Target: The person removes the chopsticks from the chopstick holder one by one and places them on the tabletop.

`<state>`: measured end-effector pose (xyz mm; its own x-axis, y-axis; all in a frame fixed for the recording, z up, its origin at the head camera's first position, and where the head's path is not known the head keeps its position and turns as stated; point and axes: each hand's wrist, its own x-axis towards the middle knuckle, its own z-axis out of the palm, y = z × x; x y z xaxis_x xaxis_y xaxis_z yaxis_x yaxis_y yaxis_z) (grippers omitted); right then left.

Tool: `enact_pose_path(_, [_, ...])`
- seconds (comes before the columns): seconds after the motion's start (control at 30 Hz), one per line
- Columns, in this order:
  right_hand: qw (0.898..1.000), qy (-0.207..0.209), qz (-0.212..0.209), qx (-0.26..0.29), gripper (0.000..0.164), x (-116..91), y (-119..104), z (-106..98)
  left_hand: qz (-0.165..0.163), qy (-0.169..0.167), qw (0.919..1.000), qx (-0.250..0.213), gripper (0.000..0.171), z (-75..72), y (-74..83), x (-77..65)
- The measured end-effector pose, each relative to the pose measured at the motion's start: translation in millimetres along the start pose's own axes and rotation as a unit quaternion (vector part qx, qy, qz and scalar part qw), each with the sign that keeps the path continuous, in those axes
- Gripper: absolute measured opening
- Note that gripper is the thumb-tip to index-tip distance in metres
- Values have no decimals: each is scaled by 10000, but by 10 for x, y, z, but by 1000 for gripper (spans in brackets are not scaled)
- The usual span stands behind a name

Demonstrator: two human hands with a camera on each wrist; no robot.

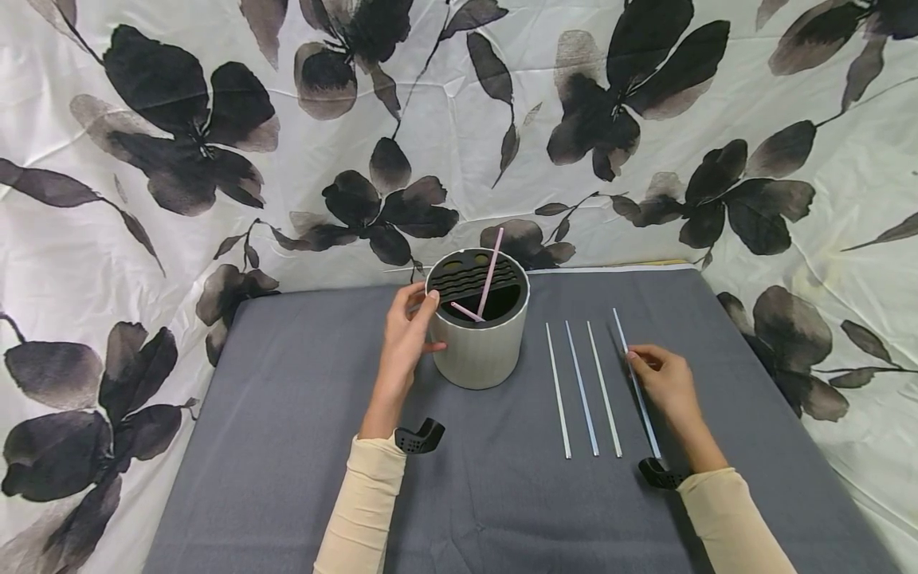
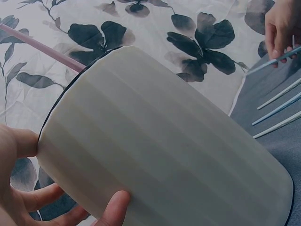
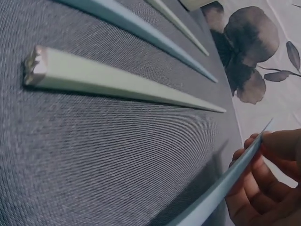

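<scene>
White backdrop (image 1: 43, 255) with dark flowers at far left and across the back, beside a table (image 1: 287, 414) covered in gray cloth. Reaches in from the near left in a cream sleeve (image 1: 366, 510) with a black band (image 1: 421, 437) at the wrist. Grips the left side of a holder (image 1: 476, 355) with the left hand (image 1: 407, 327), pressing the thumb to the front wall and bending the other fingers at the rim and round behind. Round, off-white and ribbed, upright toward the back of the table, with a slotted black top. In its open front section, two pink chopsticks: a long one (image 1: 491, 275) leaning up well above the rim, and another (image 1: 468, 312) slanting low to the left. Next, just right of the holder, three lying side by side, well apart from both hands: a green chopstick (image 1: 558, 391), a blue chopstick (image 1: 582, 391), a second green chopstick (image 1: 605, 391). At far right, pinches a second blue chopstick (image 1: 641, 399) between thumb and fingertips of the right hand (image 1: 667, 383), near its thin far end, raised off the cloth above its own shadow.
</scene>
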<state>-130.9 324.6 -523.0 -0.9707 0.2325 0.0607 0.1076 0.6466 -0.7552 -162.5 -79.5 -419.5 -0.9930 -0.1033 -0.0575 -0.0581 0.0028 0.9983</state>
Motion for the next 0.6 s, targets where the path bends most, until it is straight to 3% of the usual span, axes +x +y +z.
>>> enact_pose_path(0.13, [9992,-204,-15,-345,30,12,45,22,2,-2,10000,8,47,1,1,-1])
enact_pose_path(0.33, [9978,-484,-98,-441,29,27,62,59,-19,-45,10000,2,48,-10,-9,1])
enact_pose_path(0.6, [9927,-177,-526,-1072,18,56,0,88,-6,-32,10000,56,49,-4,5,-15])
